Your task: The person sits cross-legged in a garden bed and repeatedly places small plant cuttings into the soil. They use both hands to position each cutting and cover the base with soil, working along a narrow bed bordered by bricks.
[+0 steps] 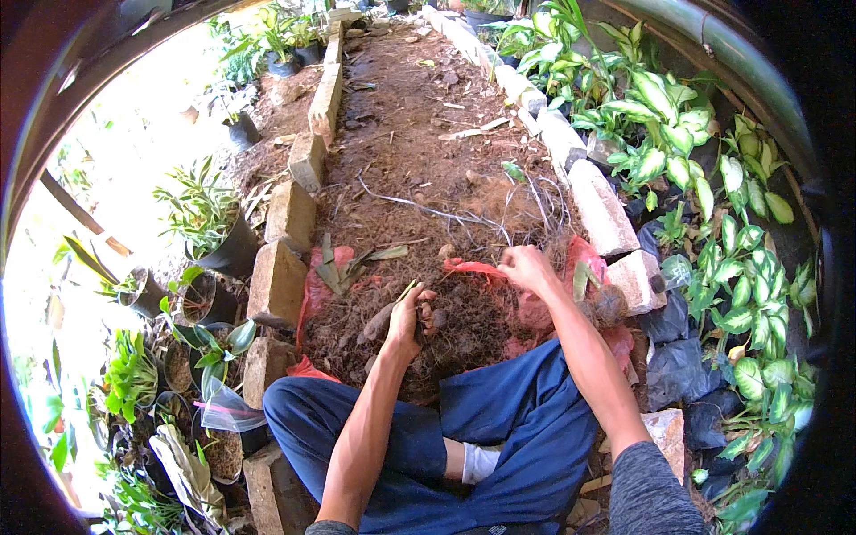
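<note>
Below me a heap of dark, fibrous soil (468,321) lies on red plastic sheeting (314,287). My left hand (411,317) is closed round a small dark clump over the heap; a thin green-yellow blade sticks up beside the thumb. An elongated brown lump (378,326) lies just left of that hand. To the right, my right hand (525,267) pinches the end of a torn red plastic strip (475,267), which stretches leftward above the soil. Cut green leaf pieces (341,267) rest at the heap's upper left. A round brown fibrous ball (610,305) sits right of my right forearm.
Pale blocks (291,214) edge the soil path on the left, and more blocks (602,207) on the right. Whitish strings (435,210) tangle beyond the heap. Potted plants (224,234) stand left; variegated leafy plants (655,127) and black plastic bags (675,364) line the right.
</note>
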The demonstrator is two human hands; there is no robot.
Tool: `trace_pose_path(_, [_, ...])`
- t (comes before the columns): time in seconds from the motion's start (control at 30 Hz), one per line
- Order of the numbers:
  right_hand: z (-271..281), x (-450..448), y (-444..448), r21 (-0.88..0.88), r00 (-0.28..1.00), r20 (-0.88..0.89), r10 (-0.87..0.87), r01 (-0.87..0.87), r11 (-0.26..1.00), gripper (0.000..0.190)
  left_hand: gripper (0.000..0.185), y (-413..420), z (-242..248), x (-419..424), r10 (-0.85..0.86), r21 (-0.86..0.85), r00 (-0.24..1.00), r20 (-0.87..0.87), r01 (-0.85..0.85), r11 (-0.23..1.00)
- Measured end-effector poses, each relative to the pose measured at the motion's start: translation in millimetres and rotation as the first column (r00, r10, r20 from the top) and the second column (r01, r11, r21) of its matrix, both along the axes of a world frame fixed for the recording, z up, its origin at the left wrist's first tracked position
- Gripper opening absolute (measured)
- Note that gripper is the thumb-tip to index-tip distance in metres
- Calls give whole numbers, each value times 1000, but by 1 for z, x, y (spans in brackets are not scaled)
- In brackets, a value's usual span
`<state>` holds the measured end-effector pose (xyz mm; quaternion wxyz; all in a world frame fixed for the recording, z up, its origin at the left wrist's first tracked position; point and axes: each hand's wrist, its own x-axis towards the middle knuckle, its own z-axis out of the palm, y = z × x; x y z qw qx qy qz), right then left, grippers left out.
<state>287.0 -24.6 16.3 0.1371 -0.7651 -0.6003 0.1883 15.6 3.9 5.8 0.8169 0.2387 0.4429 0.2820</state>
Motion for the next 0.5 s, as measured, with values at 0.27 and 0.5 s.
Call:
trace_pose_path(0.27, [-46, -34, 20, 190, 830, -31, 556, -541, 819, 46, 29, 3, -5, -5, -20, 6, 999, 31, 19, 1000])
trace_pose_path(0.5, [-51, -32, 28, 24, 903, -40, 429, -428, 904, 35, 32, 0, -4, 0, -18, 19, 999, 29, 18, 1000])
